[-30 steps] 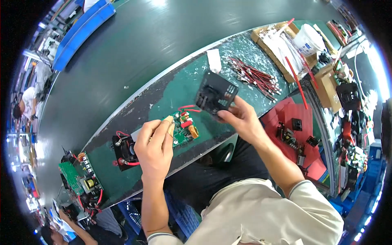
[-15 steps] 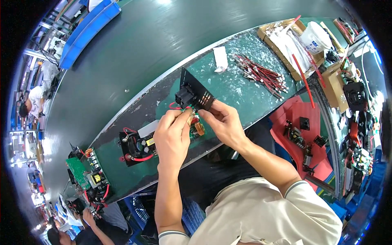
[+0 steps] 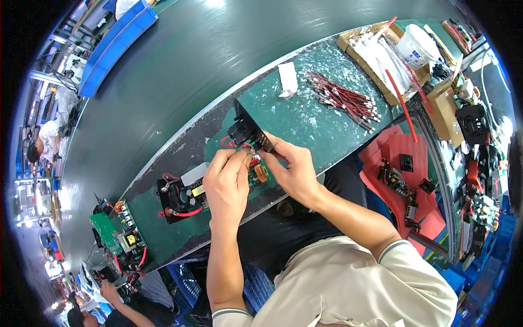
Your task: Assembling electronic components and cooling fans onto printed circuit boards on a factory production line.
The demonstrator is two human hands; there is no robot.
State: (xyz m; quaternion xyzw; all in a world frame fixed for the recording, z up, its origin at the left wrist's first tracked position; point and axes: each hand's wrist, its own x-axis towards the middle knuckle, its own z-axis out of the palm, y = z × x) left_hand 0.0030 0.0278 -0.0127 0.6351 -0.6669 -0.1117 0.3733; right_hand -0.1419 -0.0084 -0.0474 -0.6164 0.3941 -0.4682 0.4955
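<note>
Between thumb and fingers, my right hand (image 3: 294, 169) grips the lower edge of a black vented panel (image 3: 249, 121), which is tilted up off the bench. A black socket block (image 3: 239, 132) sticks out from the panel's left face, with a red wire (image 3: 227, 143) beside it. My left hand (image 3: 226, 177) has its fingers pinched just below the socket; what they hold is hidden. Under both hands lies a circuit board with a copper coil (image 3: 261, 173). At its left end are a white block (image 3: 195, 174) and a black fan panel (image 3: 175, 197) with a thick red wire.
Red-black wire leads (image 3: 343, 101) and a white paper piece (image 3: 287, 80) lie on the bench. Further right stand a cardboard box (image 3: 376, 82) and white bucket (image 3: 418, 48). Another green board (image 3: 109, 231) lies left, near a co-worker's hand (image 3: 110, 291). Red sheeting (image 3: 425, 204) holds parts.
The black panel has turned and now shows more edge-on, a little lower and further left. Both hands have shifted slightly with it, keeping their grip. The co-worker's hand has moved slightly left.
</note>
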